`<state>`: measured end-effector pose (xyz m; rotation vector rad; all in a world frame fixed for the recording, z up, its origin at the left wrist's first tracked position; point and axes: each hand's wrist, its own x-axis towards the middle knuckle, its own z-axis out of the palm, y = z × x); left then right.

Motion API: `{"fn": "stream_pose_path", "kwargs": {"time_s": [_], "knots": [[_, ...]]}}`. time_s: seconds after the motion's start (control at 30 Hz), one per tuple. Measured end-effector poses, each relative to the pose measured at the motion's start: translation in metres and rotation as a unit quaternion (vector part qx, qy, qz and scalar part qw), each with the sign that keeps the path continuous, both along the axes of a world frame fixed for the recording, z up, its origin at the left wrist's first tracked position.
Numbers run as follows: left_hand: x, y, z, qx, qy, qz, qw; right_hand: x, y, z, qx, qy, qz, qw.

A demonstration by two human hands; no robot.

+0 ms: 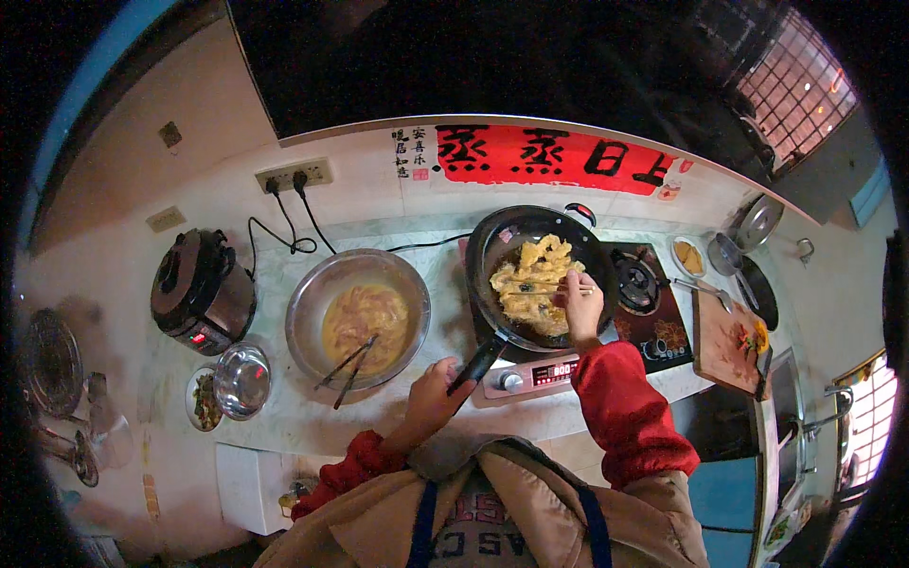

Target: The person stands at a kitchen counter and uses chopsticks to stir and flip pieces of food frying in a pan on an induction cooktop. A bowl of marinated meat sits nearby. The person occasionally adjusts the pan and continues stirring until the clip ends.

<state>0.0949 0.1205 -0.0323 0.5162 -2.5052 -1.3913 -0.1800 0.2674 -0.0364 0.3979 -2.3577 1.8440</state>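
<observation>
My left hand (431,397) grips the black handle of a dark frying pan (483,241), which sits on an induction cooker (532,380) with a lit display. In the pan lie yellow battered pieces of food (532,280), with oil around them. A pair of chopsticks (529,287) is held in my right hand (584,302), over the pan, their tips at the food. Left of the pan stands a wide steel bowl (302,305) holding pieces in yellow batter (366,319); another pair of dark chopsticks (348,370) leans on its near rim.
An electric pressure cooker (199,291), a small steel bowl (243,383) and a plate of food (204,405) stand at left. Right of the pan are a gas burner (637,280), a wooden cutting board (717,341) with chopped peppers and a knife (764,373), and a small plate (687,257).
</observation>
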Motion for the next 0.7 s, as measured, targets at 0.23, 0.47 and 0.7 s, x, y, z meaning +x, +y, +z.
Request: {"fn": "stream_pose_path", "kwargs": {"time_s": [0.23, 0.47, 0.7], "knots": [[0.010, 0.005, 0.006, -0.023, 0.002, -0.041, 0.999, 0.014, -0.043, -0.018, 0.029, 0.088, -0.086, 0.992], [0.014, -0.005, 0.005, -0.010, -0.047, -0.043, 0.998, -0.007, -0.081, -0.072, 0.014, 0.083, -0.079, 0.993], [0.016, -0.012, -0.001, -0.002, -0.040, -0.034, 0.999, 0.003, -0.063, -0.001, -0.061, -0.022, 0.065, 0.996]]}}
